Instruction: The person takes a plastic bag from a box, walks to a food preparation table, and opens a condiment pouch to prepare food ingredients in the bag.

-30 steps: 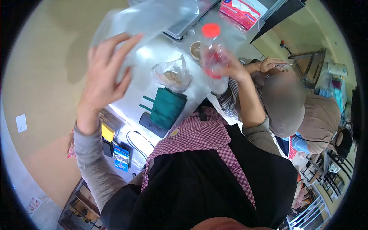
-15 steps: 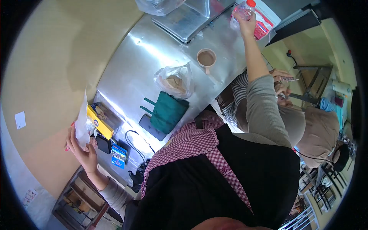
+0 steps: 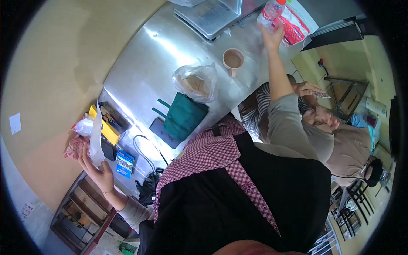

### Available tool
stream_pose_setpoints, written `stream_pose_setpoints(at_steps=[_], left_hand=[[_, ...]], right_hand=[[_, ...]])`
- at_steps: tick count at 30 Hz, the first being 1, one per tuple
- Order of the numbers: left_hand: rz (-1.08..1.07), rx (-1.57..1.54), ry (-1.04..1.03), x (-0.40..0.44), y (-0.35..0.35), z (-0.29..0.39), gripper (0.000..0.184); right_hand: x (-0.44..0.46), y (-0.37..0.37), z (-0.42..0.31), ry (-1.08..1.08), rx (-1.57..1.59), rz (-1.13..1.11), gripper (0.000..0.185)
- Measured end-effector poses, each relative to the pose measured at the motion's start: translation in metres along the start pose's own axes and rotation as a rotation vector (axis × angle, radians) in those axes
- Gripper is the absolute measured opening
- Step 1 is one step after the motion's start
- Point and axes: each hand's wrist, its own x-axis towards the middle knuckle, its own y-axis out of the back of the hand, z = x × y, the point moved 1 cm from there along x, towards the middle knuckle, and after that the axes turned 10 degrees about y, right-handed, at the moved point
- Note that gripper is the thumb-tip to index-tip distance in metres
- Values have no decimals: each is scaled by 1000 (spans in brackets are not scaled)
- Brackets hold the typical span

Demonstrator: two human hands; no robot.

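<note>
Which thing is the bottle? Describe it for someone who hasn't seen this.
Follow the shiny metal table to the picture's upper right, where the wearer's right hand is. Next to the red-and-white pack is the bottle, set apart by its see-through body and red cap.

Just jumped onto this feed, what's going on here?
At a metal table, a person's right hand is at the lower end of a red-capped plastic bottle beside a red-and-white pack; its grip is unclear. The left hand touches a thin white sheet. Between them sit a mug, a plastic bag and a green fabric bag.
</note>
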Motion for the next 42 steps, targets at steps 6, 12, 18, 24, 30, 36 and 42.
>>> stream_pose_setpoints(at_steps=[6, 12, 18, 24, 30, 36, 42], left_hand=[[-19, -68, 85, -19, -9, 0, 69], [12, -80, 131, -33, -7, 0, 68], [-5, -19, 117, -39, -9, -2, 69], [-17, -42, 140, -51, -12, 2, 69], [-12, -56, 190, -70, -14, 6, 69], [-16, -53, 233, -94, -18, -6, 69], [25, -56, 283, -118, -13, -16, 70]], right_hand=[[-112, 5, 14, -159, 259, -63, 28], [-207, 19, -11, -288, 356, -108, 15], [-203, 35, -70, -519, 639, -484, 24], [-200, 29, -80, -720, 653, -632, 34], [-198, 23, -83, -828, 840, -691, 35], [-201, 16, -97, -895, 1002, -608, 28], [-193, 11, -104, -792, 1059, -455, 18]])
